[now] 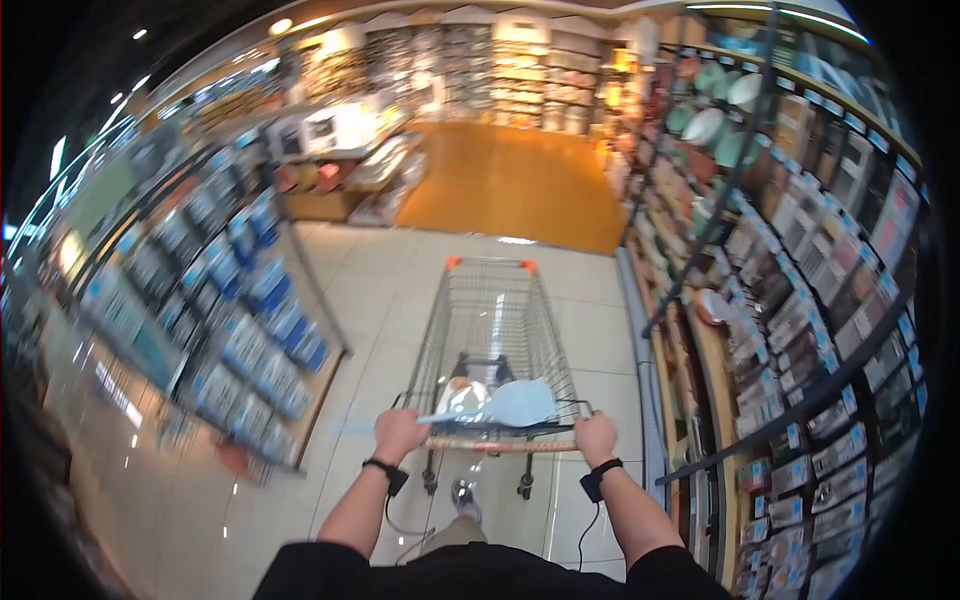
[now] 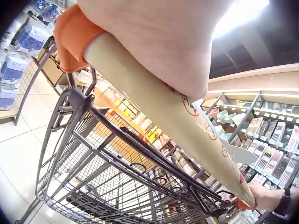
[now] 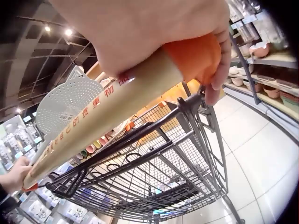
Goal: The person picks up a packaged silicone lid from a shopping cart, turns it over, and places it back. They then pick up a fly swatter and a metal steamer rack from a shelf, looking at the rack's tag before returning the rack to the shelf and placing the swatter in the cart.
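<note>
A wire shopping cart [image 1: 545,325] with orange corners stands in front of me. My left hand [image 1: 400,433] grips the left end of its pale printed handle bar [image 2: 154,98]. My right hand [image 1: 596,437] curls round the right end, by the orange end cap [image 3: 198,56]. A pale blue fly swatter [image 1: 525,402], its head perforated in the right wrist view, lies across just beyond the bar. Its thin handle runs into my left hand and pokes out on the far side. A clear, shiny package [image 1: 462,398] shows in the cart beside the swatter head.
A shelf rack [image 1: 230,320] of blue and white packages stands close on the left. Tall shelves [image 1: 800,290] with utensils and bowls line the right. Pale floor tiles [image 1: 380,290] lead to an orange-brown floor area [image 1: 510,180], with more display shelves [image 1: 520,75] behind it.
</note>
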Demonstrator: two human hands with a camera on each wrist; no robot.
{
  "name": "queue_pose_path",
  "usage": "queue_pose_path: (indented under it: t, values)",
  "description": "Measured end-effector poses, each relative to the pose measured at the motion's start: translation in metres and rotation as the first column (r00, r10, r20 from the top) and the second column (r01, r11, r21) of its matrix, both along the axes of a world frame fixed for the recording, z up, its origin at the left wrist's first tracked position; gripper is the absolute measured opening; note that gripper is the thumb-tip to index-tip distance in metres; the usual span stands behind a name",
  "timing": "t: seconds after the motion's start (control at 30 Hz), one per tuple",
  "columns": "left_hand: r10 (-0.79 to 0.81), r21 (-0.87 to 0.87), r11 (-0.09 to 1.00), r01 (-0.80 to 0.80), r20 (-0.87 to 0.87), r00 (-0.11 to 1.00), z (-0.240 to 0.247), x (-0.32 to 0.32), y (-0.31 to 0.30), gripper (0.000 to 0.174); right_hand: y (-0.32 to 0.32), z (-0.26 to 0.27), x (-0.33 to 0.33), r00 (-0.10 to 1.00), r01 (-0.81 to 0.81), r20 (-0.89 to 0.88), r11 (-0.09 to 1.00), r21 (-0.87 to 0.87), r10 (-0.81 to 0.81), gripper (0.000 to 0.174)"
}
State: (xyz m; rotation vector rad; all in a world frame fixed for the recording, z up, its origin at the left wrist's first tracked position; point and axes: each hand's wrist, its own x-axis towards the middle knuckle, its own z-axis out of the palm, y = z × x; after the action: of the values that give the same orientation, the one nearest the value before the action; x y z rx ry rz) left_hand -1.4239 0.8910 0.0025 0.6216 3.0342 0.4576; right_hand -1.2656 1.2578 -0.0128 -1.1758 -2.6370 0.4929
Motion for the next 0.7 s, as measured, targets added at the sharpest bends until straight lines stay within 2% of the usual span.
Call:
queue_pose_path:
  t: [0.13,0.37,0.47,0.7]
  values:
    - [-0.028,0.021,0.999,0.028,0.028,0.999,-0.003,-0.075,0.019,0.028,0.012,0.006,-0.063,0.998,0.023,0.067,0.997,-0.079,-0.017,0.039]
    - [-0.061,0.049,0.997,0.060,0.013,0.998,0.008,-0.178,0.049,0.025,0.032,0.019,-0.165,0.997,0.049,0.056,0.993,-0.108,-0.043,0.041]
    - [-0.043,0.011,0.999,0.043,-0.004,0.999,0.004,-0.221,0.055,0.023,0.039,0.020,-0.206,0.998,0.045,0.054,0.987,-0.151,-0.038,0.041]
    - [0.012,0.040,0.999,-0.010,-0.053,0.999,0.002,-0.311,0.092,0.024,0.079,0.025,-0.313,0.997,0.034,0.074,0.988,-0.153,-0.022,0.041]
